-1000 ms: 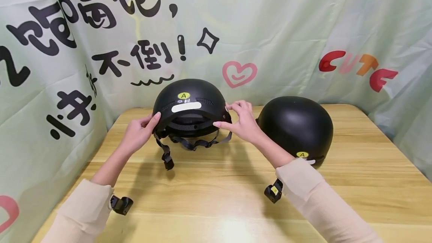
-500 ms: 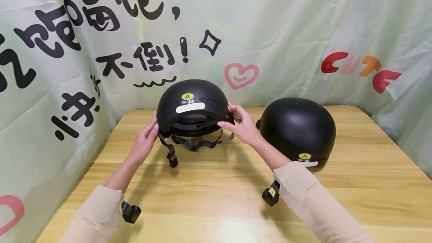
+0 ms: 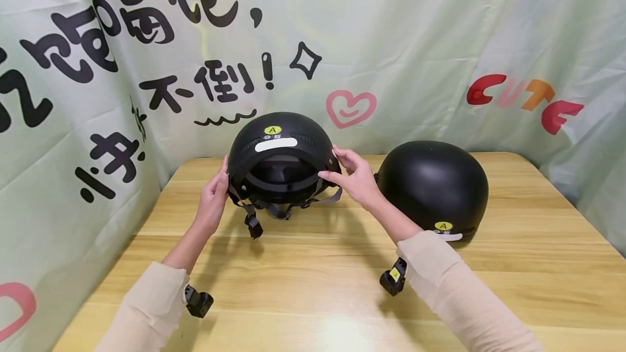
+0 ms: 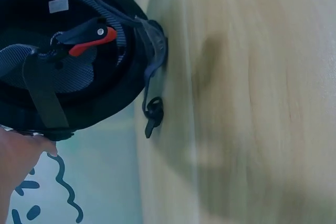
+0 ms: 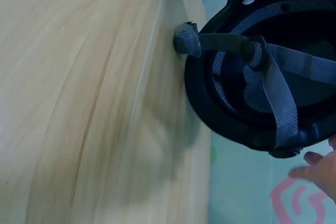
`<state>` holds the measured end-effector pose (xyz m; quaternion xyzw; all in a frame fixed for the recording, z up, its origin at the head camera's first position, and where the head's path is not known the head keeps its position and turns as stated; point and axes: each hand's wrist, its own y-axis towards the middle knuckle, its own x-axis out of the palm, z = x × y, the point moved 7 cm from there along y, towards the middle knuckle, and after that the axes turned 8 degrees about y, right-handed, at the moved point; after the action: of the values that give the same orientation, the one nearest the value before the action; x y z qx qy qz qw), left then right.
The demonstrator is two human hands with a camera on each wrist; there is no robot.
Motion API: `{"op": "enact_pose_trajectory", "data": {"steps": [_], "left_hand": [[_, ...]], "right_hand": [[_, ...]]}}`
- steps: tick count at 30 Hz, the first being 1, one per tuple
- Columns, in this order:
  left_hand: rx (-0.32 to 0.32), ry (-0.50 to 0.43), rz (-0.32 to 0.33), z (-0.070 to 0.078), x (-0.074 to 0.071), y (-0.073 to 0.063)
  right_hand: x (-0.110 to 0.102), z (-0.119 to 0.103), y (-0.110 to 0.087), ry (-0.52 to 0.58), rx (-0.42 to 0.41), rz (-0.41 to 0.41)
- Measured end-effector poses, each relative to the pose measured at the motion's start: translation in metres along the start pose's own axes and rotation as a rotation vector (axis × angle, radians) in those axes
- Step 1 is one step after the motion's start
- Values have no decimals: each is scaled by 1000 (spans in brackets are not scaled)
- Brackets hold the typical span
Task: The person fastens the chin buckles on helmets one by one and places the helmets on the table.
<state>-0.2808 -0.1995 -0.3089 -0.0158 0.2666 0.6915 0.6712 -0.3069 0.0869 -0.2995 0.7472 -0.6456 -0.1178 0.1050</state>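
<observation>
A black helmet (image 3: pixel 303 126) with a white strip and a yellow "A" sticker is held above the table, tilted so its dark inside faces me. My left hand (image 3: pixel 212 200) grips its left side, with the fingers partly hidden behind the shell. At the other side my right hand (image 3: pixel 359 181) holds the rim, thumb toward the opening. Straps dangle beneath, ending in a black buckle (image 3: pixel 254 226). Inside, the left wrist view shows a clasp with a red tab (image 4: pixel 94 43). A grey webbing strap (image 5: pixel 281 100) crosses the opening in the right wrist view.
A second black helmet (image 3: pixel 432 183), also marked "A", sits dome up on the wooden table (image 3: pixel 303 292), just right of my right hand. A pale printed curtain (image 3: pixel 411 48) hangs behind the table and along both sides.
The held helmet has tipped back, its front edge rising and more of its inside showing. My left hand has shifted lower on the side, its thumb now off the front edge. The second helmet stays put.
</observation>
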Motion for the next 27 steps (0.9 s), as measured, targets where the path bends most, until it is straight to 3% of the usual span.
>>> {"op": "enact_pose_trajectory", "data": {"steps": [5,13,21,27], "left_hand": [[-42,52,54,3,-2,2],[-130,-28,43,4,3,6],[-204,35,132,3,-1,13],[-226,79,98,1,-2,16]], "right_hand": [[-1,-4,2,34,-4,18],[-3,-4,2,42,4,22],[-6,-4,3,18,14,22],[-5,2,4,-10,55,30]]}}
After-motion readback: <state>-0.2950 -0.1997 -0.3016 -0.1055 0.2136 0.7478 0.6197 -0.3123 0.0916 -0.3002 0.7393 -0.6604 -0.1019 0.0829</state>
